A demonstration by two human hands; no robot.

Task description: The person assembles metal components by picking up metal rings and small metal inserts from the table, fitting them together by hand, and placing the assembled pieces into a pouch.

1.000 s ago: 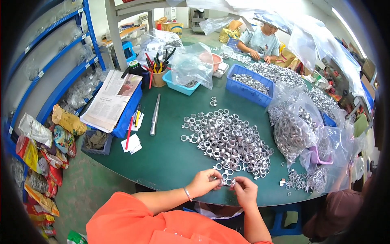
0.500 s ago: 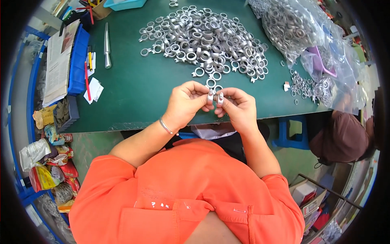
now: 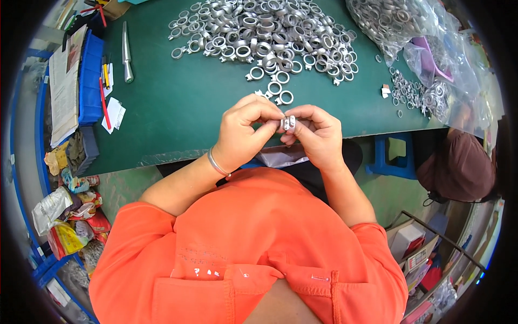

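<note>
- Your left hand (image 3: 245,132) and right hand (image 3: 318,135) meet over the near edge of the green worktop (image 3: 178,113), and both pinch one small metal ring (image 3: 289,123) between their fingertips.
- Take that ring as your landmark: it sits in the gap between the two hands, the left hand's thumb and forefinger closing on it from the left, the right hand's fingers curled round it from the right and below.
- Both hands are narrow, closed on the ring; neither is nearer, since each touches it.
- The ring appears to stand on edge, its short barrel running roughly left to right from one hand to the other; the finer detail is too small to tell.
- Just beyond the ring, on the worktop, lie three loose rings (image 3: 275,93) apart from the rest, the closest spare pieces to either hand.
- Farther beyond the ring spreads the big heap of rings (image 3: 264,32), straight ahead of both hands.
- Beyond and to the right of the ring lie clear bags of rings (image 3: 415,32).
- Well to the left of the ring lie a metal rod (image 3: 126,51), a red pen (image 3: 102,97) and a blue tray (image 3: 89,81).
</note>
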